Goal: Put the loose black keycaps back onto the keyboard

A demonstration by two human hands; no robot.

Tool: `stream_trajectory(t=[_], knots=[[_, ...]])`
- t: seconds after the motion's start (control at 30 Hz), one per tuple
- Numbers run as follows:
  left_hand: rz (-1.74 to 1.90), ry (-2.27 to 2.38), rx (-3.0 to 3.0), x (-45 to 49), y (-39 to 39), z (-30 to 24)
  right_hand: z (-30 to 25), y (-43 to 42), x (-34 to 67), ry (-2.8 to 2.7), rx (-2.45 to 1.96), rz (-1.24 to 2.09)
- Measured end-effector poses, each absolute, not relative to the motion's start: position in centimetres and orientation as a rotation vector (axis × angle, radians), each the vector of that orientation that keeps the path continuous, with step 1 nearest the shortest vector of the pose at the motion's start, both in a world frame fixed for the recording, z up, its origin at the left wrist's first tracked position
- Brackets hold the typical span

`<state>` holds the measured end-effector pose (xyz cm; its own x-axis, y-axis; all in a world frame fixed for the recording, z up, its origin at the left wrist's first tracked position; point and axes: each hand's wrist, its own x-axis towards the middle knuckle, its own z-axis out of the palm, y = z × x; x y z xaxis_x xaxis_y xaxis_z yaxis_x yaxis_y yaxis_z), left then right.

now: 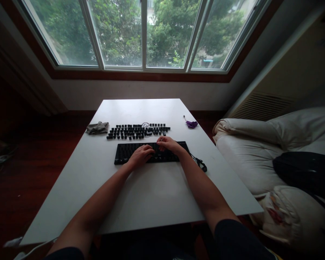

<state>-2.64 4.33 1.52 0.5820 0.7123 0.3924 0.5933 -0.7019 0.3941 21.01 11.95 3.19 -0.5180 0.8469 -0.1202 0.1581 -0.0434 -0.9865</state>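
Note:
A black keyboard point(127, 153) lies on the white table in front of me, its cable coiled off the right end. My left hand point(141, 155) rests on the middle of the keyboard, fingers stretched out and lightly bent over it. To its right, my right hand point(168, 143) hovers over the keyboard's back edge with thumb and fingers pinched together. A small glint shows at those fingertips, but what they hold is too small to name. Just behind the keyboard, loose black keycaps point(139, 131) stand in several rows, with thin wire loops point(145, 124) among them.
A grey cloth point(97, 128) lies at the table's left edge. Near the right edge is a purple cloth-like item point(191, 124) with a thin stick beside it. The black cable point(202, 165) trails right of the keyboard. A pale sofa point(241, 155) stands beyond the white table point(141, 202).

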Motion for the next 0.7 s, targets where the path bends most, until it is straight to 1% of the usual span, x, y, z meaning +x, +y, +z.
stream_trajectory(t=[0.3,0.7], knots=[[0.796,1.045,2.647,-2.44,4.36,1.44,3.04,11.92,20.94,-1.638,-1.146,1.668],[0.992,1.044,2.508,-2.37,4.20,1.29,2.33,12.29,20.87,-1.400,-1.307,1.716]])
